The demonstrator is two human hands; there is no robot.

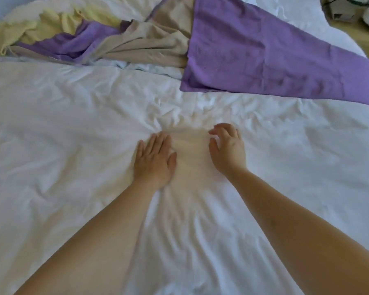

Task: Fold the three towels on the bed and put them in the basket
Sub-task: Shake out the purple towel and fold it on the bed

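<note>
- One bed (pixel 62 124), covered in a wrinkled white sheet, is filling nearly the whole view and is carrying all the cloth listed below.
- One purple towel (pixel 254 52) is lying spread fairly flat at the upper right of the bed, its near edge running slantwise toward the right border.
- One beige towel (pixel 149 43) is lying bunched in folds at the top centre, touching the purple towel's left edge and partly tucking under it.
- One yellow towel (pixel 51 24) is lying crumpled at the upper left, beside the beige one; a strip of purple cloth (pixel 73 43) is showing between them, and whether it belongs to the spread purple towel cannot be told.
- Two hands are reaching out over the middle of the sheet, well apart from the towels, on bare forearms.
- One left hand (pixel 155 162) is pressing flat on the sheet, palm down, fingers straight and together.
- One right hand (pixel 228 150) is hovering just beside it, fingers loosely curled, gripping nothing.
- One strip of wooden floor (pixel 356 37) is showing at the top right corner.
</note>
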